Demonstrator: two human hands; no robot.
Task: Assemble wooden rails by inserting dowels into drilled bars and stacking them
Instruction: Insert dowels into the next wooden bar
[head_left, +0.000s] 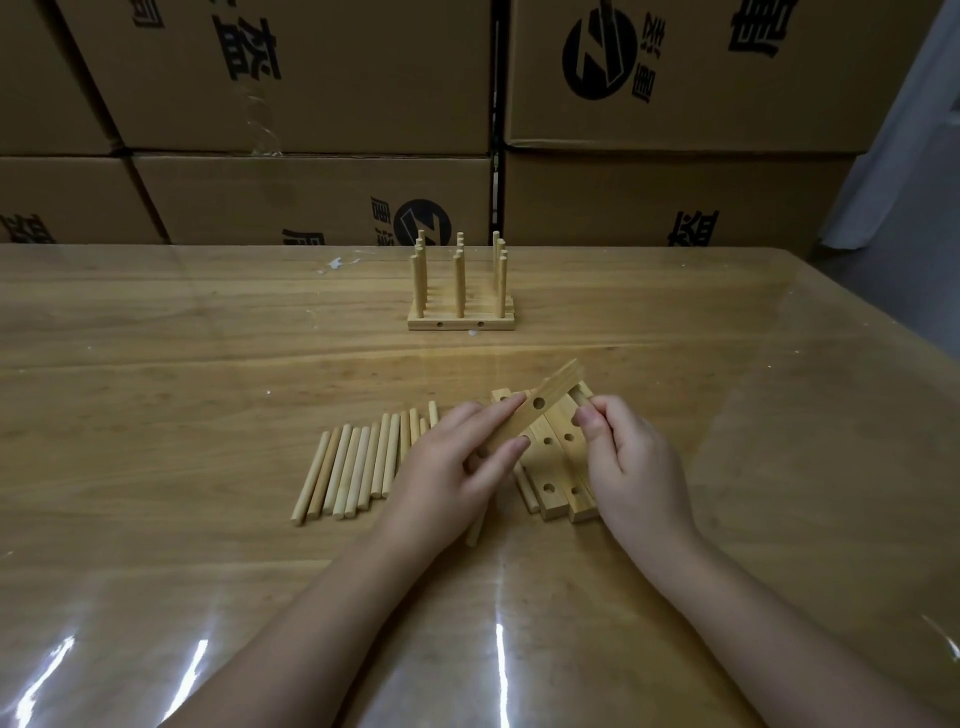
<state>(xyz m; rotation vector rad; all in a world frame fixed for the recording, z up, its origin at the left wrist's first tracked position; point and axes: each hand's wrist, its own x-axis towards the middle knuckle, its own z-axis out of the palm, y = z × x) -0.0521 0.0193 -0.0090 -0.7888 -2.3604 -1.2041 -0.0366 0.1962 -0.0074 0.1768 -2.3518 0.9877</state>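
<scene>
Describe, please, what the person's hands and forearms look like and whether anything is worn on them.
Both the left hand and the right hand are bare: no gloves, rings, watch or bracelet show. The forearms are uncovered as far as the frame's edge, no sleeve in view. Fingernails look short and unpainted.

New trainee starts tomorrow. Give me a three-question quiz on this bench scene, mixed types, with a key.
1. True or false: the finished rails stand nearer the cardboard boxes than the loose dowels do.
2. Which of the hands grips the lifted drilled bar? A) left hand only B) right hand only C) both
3. Fill in: the spare drilled bars lie flat under the ____ bar.

Key: 1 true; 2 C; 3 lifted
</scene>
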